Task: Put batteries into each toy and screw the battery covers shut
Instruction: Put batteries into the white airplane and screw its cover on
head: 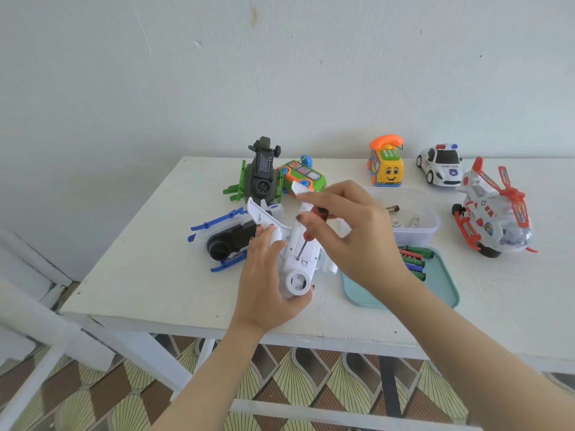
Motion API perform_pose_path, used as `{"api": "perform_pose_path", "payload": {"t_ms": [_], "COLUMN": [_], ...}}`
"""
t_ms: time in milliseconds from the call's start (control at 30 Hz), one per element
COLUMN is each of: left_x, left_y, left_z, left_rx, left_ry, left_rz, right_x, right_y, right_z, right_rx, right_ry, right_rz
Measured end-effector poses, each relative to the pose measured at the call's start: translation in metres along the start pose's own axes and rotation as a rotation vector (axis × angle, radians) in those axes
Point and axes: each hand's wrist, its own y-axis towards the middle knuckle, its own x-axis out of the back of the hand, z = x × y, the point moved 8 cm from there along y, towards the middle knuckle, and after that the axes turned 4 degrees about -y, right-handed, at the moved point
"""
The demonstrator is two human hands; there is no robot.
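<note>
A white toy plane [297, 259] lies belly-up near the table's front edge, held from the left by my left hand [267, 281], whose fingers curl round its body. My right hand [348, 228] grips a red-and-black screwdriver [311, 227] above it. The screwdriver's metal tip stands on the plane's battery cover [298, 259]. A clear tub [417, 219] behind my right hand holds loose batteries [404, 220].
On the white table [140, 259]: a blue-skid toy [230, 241] and a green helicopter [261, 175] lie upside down at the left. A green-orange toy [303, 175], yellow phone car [385, 163], police car [440, 164] and red-white helicopter [494, 209] stand behind. A teal tray [441, 281] holds several screwdrivers [415, 259].
</note>
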Motion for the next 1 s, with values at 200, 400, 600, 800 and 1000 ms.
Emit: {"api": "perform_pose_path", "payload": {"t_ms": [200, 400, 600, 800, 1000], "left_x": [0.001, 0.001, 0.003, 0.003, 0.003], "left_y": [0.001, 0.000, 0.002, 0.001, 0.001], "left_z": [-0.001, 0.000, -0.001, 0.000, -0.001], "left_rx": [-0.007, -0.007, 0.004, 0.027, 0.029], "left_ry": [-0.009, -0.011, -0.002, -0.007, -0.012], "left_rz": [-0.010, -0.011, -0.022, -0.013, -0.010], "right_x": [-0.011, -0.007, -0.012, -0.001, -0.006], "right_y": [-0.003, -0.003, -0.010, -0.009, -0.007], "right_z": [-0.005, -0.001, -0.010, -0.015, -0.015], "right_rx": [-0.203, -0.097, -0.264, -0.207, -0.318], "right_ry": [0.406, 0.150, 0.478, 0.206, 0.534], "right_rz": [0.160, -0.004, 0.126, 0.019, 0.135]}}
